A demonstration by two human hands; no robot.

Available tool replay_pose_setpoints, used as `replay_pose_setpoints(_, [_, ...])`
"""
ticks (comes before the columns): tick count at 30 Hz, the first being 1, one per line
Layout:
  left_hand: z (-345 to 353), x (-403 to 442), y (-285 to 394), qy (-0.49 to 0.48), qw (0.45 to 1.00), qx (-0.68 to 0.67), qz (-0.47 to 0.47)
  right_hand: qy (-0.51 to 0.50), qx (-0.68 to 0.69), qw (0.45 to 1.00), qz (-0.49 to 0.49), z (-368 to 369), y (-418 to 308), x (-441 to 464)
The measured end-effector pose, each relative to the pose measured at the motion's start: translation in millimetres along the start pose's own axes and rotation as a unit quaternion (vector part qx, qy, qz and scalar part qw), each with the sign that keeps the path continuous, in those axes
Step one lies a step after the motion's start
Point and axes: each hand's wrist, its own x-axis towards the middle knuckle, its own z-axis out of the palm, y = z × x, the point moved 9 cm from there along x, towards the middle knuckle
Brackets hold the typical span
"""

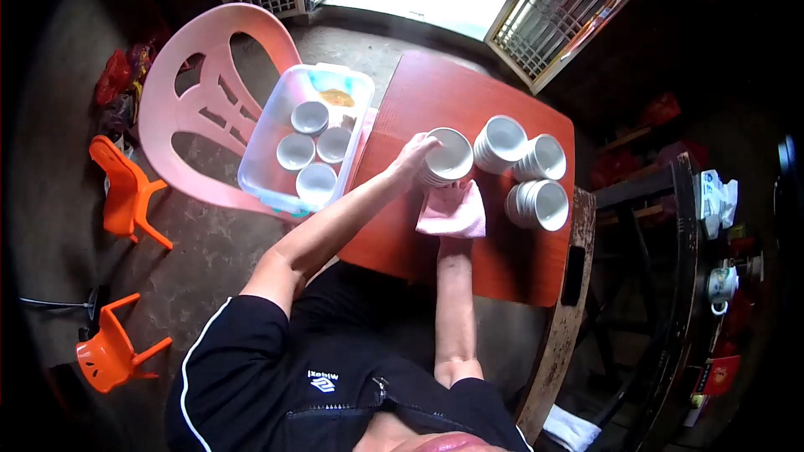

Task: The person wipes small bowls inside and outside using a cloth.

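Observation:
My left hand (416, 154) grips the side of a stack of white bowls (450, 156), its thumb at the rim of the top one. Below the stack, my right hand (452, 191) is mostly covered by a pink cloth (453, 216), which it holds against the lower bowls. Both hands are above the red-brown table (419, 92). To the right stand three more stacks of white bowls: a far one (502, 141), a middle one (543, 157) and a tilted near one (541, 204).
A clear plastic bin (266, 176) holding several white bowls rests on a pink chair (159, 130). Two orange child chairs (126, 184) are on the floor at left. A dark wooden frame (670, 226) and a mug (722, 284) are at right. Barred window panels (557, 12) stand beyond the table.

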Motion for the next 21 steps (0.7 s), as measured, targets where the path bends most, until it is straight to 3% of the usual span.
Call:
replay_pose_setpoints(1, [-1.3,-14.7,-6.3,0.015,1.0,-0.012,-0.016,-0.084,0.009,0.996,0.031,12.2,4.3,-15.1])
replay_pose_setpoints(2, [-2.2,-30.3,-13.7,0.029,0.999,-0.025,-0.032,-0.099,0.003,0.994,0.041,8.5,4.2,-27.1])
replay_pose_setpoints(7, [-2.6,-87.3,-39.0,0.041,0.998,-0.016,0.042,-0.025,-0.022,0.999,0.036,-41.0,0.0,-70.9])
replay_pose_setpoints(13, [-1.1,-127.2,-48.7,0.097,0.993,0.023,0.069,0.015,-0.03,0.999,0.025,-68.1,-7.4,-99.5])
replay_pose_setpoints(14, [-4.3,-133.6,-40.6,0.116,0.982,0.103,0.111,0.02,-0.032,0.999,0.022,-72.1,-9.8,-102.1])
replay_pose_setpoints(16, [5.7,-163.0,1.9,0.151,0.933,0.259,0.199,0.031,-0.027,0.999,0.02,-82.9,-13.5,-105.3])
replay_pose_setpoints(17, [12.7,-175.8,19.1,0.166,0.882,0.326,0.296,0.027,-0.008,0.999,0.023,-95.1,-18.2,-106.1])
replay_pose_setpoints(18, [33.2,-184.1,32.6,0.116,0.816,0.456,0.336,0.024,0.012,0.999,0.026,-105.2,-22.5,-105.8])
replay_pose_setpoints(19, [54.7,-197.2,45.4,0.061,0.729,0.575,0.366,0.067,0.045,0.996,0.037,-119.2,-24.2,-103.8])
replay_pose_setpoints(20, [71.6,-207.2,41.6,0.003,0.625,0.679,0.386,0.044,0.041,0.997,0.042,-123.7,-27.3,-103.4])
replay_pose_setpoints(21, [74.7,-202.0,30.9,-0.037,0.601,0.693,0.396,-0.036,-0.238,0.965,-0.101,-119.5,-45.7,-110.7])
